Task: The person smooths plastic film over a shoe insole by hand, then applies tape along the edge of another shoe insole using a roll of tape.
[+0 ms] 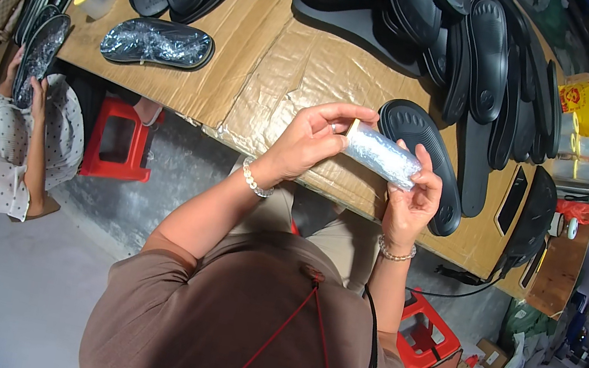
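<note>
Roll (382, 156): glossy, wrinkled clear film, cylindrical, at 2 o'clock from view centre, over the worktop (251, 95) edge. Left hand (305, 141): fingers partly closed, gripping its 10 o'clock end. Right hand (413, 204): fingers curled, gripping its 4 o'clock end. Black ribbed sole (435, 145) lies at 3 o'clock, on cardboard.

A brown shirt (235, 307), beige trousers (349, 252) and beaded bracelets (395, 256) show.

- film roll (382, 159): glossy, clear plastic
- bench top (243, 70): creased cardboard, shiny in patches
- sole (443, 189) at the bench's front edge: matt, finely ridged
</note>
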Available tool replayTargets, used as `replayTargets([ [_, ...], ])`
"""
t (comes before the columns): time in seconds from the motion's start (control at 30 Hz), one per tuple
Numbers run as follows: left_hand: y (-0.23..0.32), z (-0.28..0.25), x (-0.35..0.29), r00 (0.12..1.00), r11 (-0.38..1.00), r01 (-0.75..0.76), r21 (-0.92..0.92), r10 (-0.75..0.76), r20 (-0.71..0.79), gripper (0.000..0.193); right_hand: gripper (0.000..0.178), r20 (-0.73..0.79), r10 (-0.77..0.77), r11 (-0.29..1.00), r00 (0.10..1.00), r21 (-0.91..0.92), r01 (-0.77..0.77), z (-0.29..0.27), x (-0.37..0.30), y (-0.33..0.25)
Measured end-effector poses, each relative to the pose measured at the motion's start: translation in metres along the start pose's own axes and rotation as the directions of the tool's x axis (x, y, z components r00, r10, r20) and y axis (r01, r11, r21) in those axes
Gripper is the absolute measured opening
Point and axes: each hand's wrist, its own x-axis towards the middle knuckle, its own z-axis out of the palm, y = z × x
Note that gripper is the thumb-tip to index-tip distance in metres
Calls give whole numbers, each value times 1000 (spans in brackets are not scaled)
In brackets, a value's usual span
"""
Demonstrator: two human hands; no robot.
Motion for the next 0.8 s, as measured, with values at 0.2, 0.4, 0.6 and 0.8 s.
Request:
replayTargets([
  [0.2,2,6,-2,999,1000,-10,-25,9,-33,54,38,5,-25,996,1000,83,24,11,8,-9],
  [0.4,0,2,0,999,995,-2,-97,-1,-33,53,49,-94,117,992,989,-28,-120,13,6,-11],
  [0.6,-3,0,1,1000,998,12,-56,-11,15,44,44,-174,152,985,973,-59,-164,-2,2,2],
  [0.8,1,4,-2,999,999,30,-27,-30,19,48,37,-189,154,988,970,4,-156,3,2,0],
])
